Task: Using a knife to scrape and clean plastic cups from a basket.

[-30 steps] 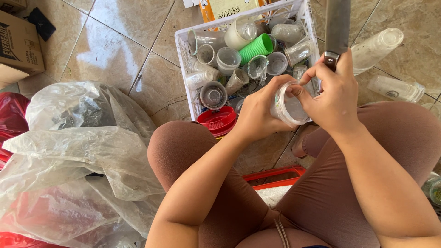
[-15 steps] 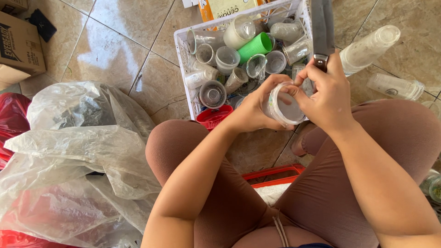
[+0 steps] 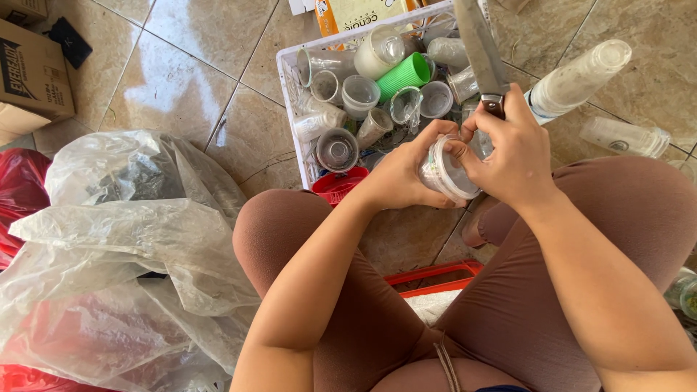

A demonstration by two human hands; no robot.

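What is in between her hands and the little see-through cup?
Nothing visible. The left hand already wraps the clear plastic cup from its side, and the right hand touches its rim with the fingertips while also gripping a knife, whose blade points away over the white crate of cups.

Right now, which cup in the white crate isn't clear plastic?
The green ribbed cup, lying on its side near the far end of the white crate. Every other cup around it is clear or whitish.
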